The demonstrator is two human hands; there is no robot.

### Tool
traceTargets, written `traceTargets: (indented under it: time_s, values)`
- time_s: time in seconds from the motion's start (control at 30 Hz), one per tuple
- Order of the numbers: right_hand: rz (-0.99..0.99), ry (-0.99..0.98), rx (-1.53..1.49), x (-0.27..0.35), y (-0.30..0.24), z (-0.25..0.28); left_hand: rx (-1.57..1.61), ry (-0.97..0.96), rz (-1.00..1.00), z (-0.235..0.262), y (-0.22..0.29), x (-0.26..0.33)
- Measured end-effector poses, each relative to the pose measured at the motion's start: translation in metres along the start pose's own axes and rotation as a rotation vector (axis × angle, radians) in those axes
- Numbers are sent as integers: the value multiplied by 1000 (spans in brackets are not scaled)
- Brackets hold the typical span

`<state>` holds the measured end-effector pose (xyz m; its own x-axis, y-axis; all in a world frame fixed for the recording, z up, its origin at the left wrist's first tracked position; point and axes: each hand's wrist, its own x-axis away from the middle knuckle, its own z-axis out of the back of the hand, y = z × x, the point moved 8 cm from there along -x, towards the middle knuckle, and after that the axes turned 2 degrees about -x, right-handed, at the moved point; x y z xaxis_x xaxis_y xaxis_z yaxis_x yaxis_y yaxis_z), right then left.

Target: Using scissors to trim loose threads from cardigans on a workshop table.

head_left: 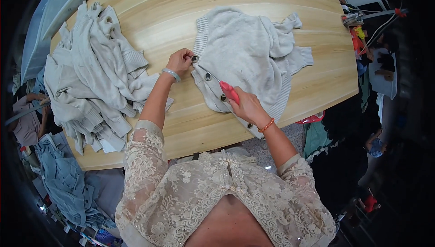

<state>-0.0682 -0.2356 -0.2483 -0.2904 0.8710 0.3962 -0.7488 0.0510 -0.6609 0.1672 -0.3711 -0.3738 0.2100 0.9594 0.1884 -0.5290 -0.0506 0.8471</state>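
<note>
The right hand (249, 109) grips a red tool (229, 92), its thin shaft slanting away and leftward toward the left hand (180, 61), which pinches the cardigan (247, 43) edge at the top button (195, 58). The left hand is nearer that button. The cardigan lies on the desk (328, 50), mostly beyond the right hand; a knit pile (97, 61) sits left.

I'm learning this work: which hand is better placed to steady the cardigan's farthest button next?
Probably the left hand: it is at that button, while the right hand grips the pink tool.
</note>
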Motion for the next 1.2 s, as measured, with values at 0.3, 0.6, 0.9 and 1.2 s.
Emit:
traceTargets:
  time_s: [0.3, 0.6, 0.9, 1.2]
  values:
    - [-11, 111, -189, 10, 19, 9, -348, 264, -231, 2, 78, 43]
    - [-198, -67, 89, 70, 43, 19, 2, 30, -113, -61, 64, 75]
    - [-85, -6, 5, 51, 26, 14, 311, -119, 23, -49, 14, 42]
    - [-96, 61, -38, 86, 52, 22, -78, -121, -238, -63, 115, 91]
